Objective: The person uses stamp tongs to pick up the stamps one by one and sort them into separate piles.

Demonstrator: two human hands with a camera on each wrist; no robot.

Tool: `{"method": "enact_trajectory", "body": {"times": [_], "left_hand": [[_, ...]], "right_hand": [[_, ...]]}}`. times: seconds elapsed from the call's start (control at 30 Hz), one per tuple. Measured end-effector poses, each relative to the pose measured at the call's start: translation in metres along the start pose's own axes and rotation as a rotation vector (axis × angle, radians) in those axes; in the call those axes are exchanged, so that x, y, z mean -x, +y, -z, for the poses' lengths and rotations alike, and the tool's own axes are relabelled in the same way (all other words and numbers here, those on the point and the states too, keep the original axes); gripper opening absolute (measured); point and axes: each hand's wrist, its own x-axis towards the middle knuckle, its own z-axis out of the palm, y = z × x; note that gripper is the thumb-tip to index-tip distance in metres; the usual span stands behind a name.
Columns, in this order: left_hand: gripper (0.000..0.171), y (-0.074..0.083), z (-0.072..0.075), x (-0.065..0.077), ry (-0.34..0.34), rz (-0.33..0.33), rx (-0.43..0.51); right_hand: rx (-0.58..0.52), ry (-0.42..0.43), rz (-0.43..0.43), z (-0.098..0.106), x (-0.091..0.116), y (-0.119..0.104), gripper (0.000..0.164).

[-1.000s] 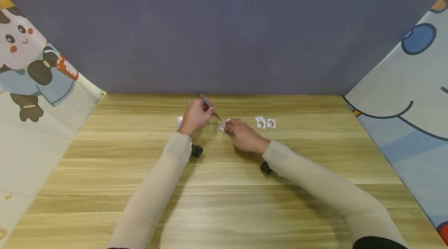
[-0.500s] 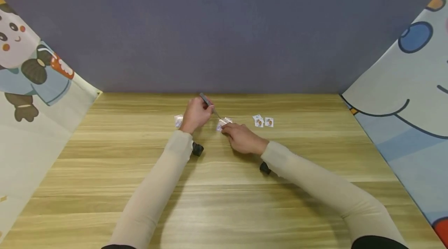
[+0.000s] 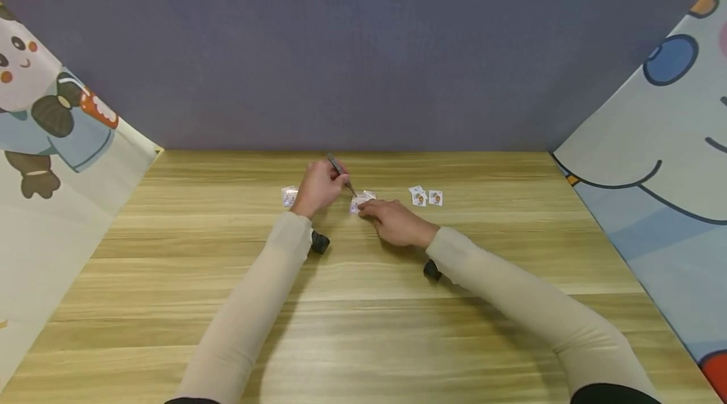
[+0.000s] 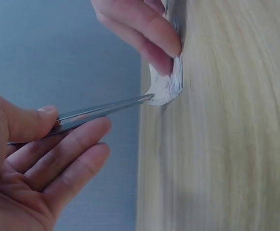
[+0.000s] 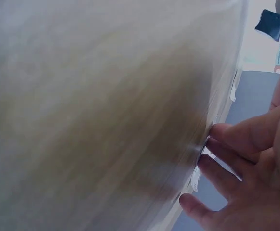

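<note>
In the head view my left hand [image 3: 319, 189] holds grey metal tweezers [image 3: 336, 165] slanting down to the right. Their tips meet the edge of a small clear plastic bag [image 3: 354, 204] with a faint print, near the far side of the table. The left wrist view shows the tweezers [image 4: 89, 113] between thumb and fingers, and the bag's near edge [image 4: 160, 94] curving up off the wood at the tips. My right hand [image 3: 400, 224] pinches the same bag from the right, covering part of it. What lies inside the bag is too small to tell.
Several small white printed squares [image 3: 419, 197] lie to the right of the right hand, some overlapping. Another clear printed piece [image 3: 288, 196] sits left of the left hand, partly hidden. A grey-blue wall [image 3: 363, 76] rises behind the wooden table [image 3: 352, 328].
The right hand's fingers have drawn back slightly toward the near side, uncovering more of the bag. The tweezer tips have come down onto the bag's edge.
</note>
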Motion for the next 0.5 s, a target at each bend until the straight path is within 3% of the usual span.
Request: {"method": "enact_trajectory", "body": {"times": [0.27, 0.5], "left_hand": [[0.010, 0.004, 0.002, 0.002, 0.004, -0.011, 0.004], [0.010, 0.007, 0.016, 0.006, 0.014, 0.012, 0.090]], "right_hand": [[-0.010, -0.002, 0.016, 0.000, 0.001, -0.001, 0.037], [-0.007, -0.013, 0.006, 0.000, 0.003, -0.001, 0.040]]}}
